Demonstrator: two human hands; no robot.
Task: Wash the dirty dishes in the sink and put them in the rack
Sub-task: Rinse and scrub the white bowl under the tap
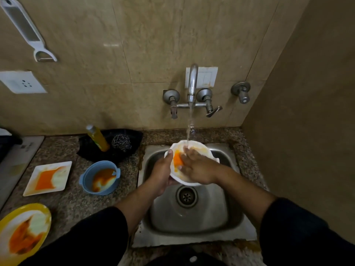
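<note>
blue bowl (pixel 88 176), square plate (pixel 62 176) beside sink (pixel 192 239)

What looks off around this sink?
Brown grime lines the sink rim along its left and front edges. Square plate, blue bowl and yellow plate wait dirty on the counter, not in the sink. Nothing broken.

Bowl (pixel 194 148) over sink (pixel 194 223), under tap (pixel 192 81).

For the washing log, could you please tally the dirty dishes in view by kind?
Bowls: 2, white bowl, blue bowl
Plates: 2, square plate, yellow plate
Total: 4
</note>
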